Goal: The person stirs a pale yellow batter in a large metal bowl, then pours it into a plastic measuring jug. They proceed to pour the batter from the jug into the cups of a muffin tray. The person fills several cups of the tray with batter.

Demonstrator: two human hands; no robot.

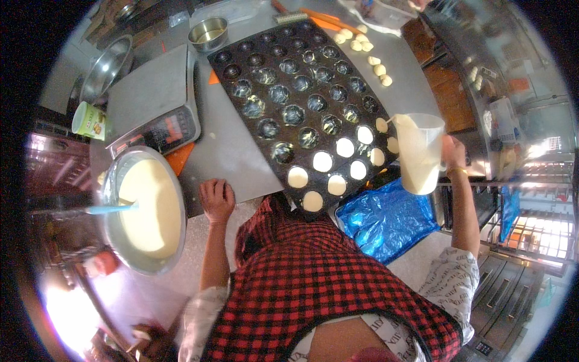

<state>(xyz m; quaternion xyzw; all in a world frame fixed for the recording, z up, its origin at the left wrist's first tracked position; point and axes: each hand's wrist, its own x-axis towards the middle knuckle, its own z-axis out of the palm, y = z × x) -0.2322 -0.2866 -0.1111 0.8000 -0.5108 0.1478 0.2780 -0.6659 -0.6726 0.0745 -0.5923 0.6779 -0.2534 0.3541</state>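
Observation:
My right hand (453, 153) grips the handle of a translucent plastic jug (418, 156) that holds pale batter. The jug is tilted, its spout over the right edge of a dark baking mould tray (303, 102), and batter runs from it at a round cavity. Several cavities at the tray's near end and right side hold pale batter; the others look greased and hold none. My left hand (217, 199) rests with curled fingers on the front edge of the metal table and holds nothing that I can see. To its left stands a large metal bowl (144, 210) of batter with a blue-handled utensil (113, 208).
A digital scale (151, 99) stands behind the bowl, with a green and white tub (89, 121) beside it. A small metal pan (208, 34) sits beyond the tray. Small dough balls (379, 70) lie to its right. Blue plastic film (389, 219) covers something below the jug.

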